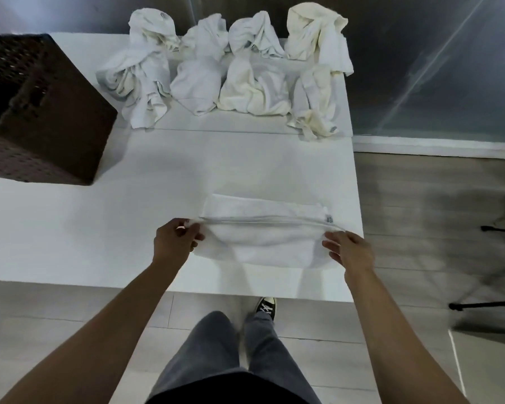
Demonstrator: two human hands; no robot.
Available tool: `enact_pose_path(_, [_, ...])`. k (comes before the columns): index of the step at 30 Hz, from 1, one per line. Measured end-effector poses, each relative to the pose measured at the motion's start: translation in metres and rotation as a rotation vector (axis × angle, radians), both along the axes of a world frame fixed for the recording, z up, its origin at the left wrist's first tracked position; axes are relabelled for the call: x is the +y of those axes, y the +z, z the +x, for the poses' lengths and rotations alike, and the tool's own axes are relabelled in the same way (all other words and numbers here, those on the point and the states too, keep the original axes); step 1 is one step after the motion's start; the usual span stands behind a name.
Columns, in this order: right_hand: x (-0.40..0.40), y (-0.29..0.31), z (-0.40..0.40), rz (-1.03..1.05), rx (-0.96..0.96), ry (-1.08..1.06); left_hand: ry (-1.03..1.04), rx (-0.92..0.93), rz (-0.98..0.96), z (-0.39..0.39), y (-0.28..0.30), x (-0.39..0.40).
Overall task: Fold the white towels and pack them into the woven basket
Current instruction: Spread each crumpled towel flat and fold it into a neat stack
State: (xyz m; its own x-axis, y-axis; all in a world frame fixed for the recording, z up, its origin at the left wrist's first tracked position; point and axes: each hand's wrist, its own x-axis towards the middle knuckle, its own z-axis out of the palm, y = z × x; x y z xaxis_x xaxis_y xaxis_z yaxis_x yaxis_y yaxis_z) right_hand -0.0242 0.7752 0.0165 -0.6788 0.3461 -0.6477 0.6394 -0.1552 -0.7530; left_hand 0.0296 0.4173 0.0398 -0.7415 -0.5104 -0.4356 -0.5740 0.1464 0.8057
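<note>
A white towel [260,237] lies partly folded near the front right of the white table [99,228]. My left hand [174,239] pinches the towel's left edge, lifted a little off the table. My right hand [350,250] grips its right edge beside a small grey label. Between my hands the raised hem runs straight, with the lower layer sagging beneath it. A dark brown woven basket [47,118] stands at the table's left side. Several crumpled white and cream towels [225,71] sit in two rows at the back.
The table's right edge runs close to my right hand, with grey floor beyond it. Black tripod legs [487,304] stand on the floor at the far right. My legs and a shoe [266,307] show below the front edge.
</note>
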Motion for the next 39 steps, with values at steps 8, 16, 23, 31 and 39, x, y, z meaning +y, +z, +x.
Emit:
enact_pose_path(8, [-0.002, -0.027, -0.058, 0.254, 0.015, 0.172, 0.068, -0.049, -0.087, -0.063, -0.017, -0.007])
enact_pose_path(16, [-0.006, -0.065, -0.074, 0.376, -0.011, 0.212, -0.047, -0.043, -0.223, -0.089, -0.050, 0.009])
enact_pose_path(23, [-0.022, -0.077, -0.058, 1.002, 0.645, 1.020, -0.689, 0.114, -0.626, -0.014, -0.076, 0.068])
enact_pose_path(31, [-0.016, -0.088, -0.048, 1.096, 0.604, 1.218, -0.813, 0.008, -0.888, -0.008, -0.102, 0.072])
enact_pose_path(39, [-0.048, -0.084, 0.022, 1.128, 0.528, 1.258, -1.055, -0.125, -1.027, -0.086, -0.103, 0.051])
